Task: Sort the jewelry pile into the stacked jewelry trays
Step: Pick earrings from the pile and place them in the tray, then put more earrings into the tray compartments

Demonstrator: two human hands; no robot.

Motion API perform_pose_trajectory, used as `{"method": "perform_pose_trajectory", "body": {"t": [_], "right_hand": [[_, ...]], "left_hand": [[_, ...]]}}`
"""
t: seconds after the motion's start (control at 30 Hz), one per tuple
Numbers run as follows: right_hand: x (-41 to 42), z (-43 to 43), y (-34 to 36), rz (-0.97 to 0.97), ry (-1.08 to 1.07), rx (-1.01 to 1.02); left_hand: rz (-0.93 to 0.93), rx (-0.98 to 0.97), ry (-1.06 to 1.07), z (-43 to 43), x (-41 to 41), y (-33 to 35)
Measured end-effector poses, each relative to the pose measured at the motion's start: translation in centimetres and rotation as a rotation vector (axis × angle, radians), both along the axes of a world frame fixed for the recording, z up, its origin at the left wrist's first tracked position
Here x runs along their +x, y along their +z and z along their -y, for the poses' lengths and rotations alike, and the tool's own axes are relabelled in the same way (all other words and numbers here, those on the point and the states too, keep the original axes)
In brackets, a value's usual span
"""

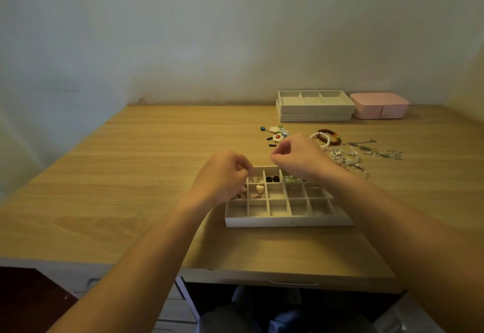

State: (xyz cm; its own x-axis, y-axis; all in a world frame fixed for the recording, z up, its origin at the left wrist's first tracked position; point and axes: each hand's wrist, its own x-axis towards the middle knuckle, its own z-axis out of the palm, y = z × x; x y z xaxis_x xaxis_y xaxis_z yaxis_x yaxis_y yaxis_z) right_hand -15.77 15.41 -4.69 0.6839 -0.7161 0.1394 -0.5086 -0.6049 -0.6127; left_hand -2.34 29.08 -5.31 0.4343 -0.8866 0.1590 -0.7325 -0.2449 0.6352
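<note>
Our left hand (222, 175) curls into the far-left cells of the pale grid tray (288, 221), our right hand (298, 157) above its far edge; if they hold something, we cannot tell. Right of them, on the desk, lies the jewelry pile (345, 154): beads, pearls, silver chains.

one head camera looks forward and down at the desk (131, 175) from close above; its edges seem bent.
</note>
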Motion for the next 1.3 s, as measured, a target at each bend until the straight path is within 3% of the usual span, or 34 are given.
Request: {"method": "perform_pose_trajectory", "body": {"t": [0.27, 0.57, 0.77, 1.0, 1.2, 1.3], "right_hand": [[0.2, 6.8, -0.1, 0.050, -0.255, 0.043], [2.3, 9.9, -0.6, -0.168, -0.091, -0.008], [3.6, 10.9, -1.3, -0.238, -0.141, -0.105], [2.7, 11.3, -1.3, -0.109, -0.187, -0.090], [1.6, 9.7, -0.1, 0.094, -0.126, 0.079], [1.3, 8.3, 1.0, 0.196, -0.062, 0.187]], "left_hand": [[-0.108, -0.089, 0.078, 5.2, 1.3, 1.4], [-0.160, -0.099, 0.027, 10.7, 1.8, 1.1], [-0.178, -0.114, -0.008, 12.5, 2.0, 0.8], [-0.179, -0.127, -0.007, 11.7, 1.9, 0.7], [-0.193, -0.139, 0.013, 10.6, 1.4, 0.8], [-0.288, -0.170, 0.014, 10.0, 1.0, 1.2]]}}
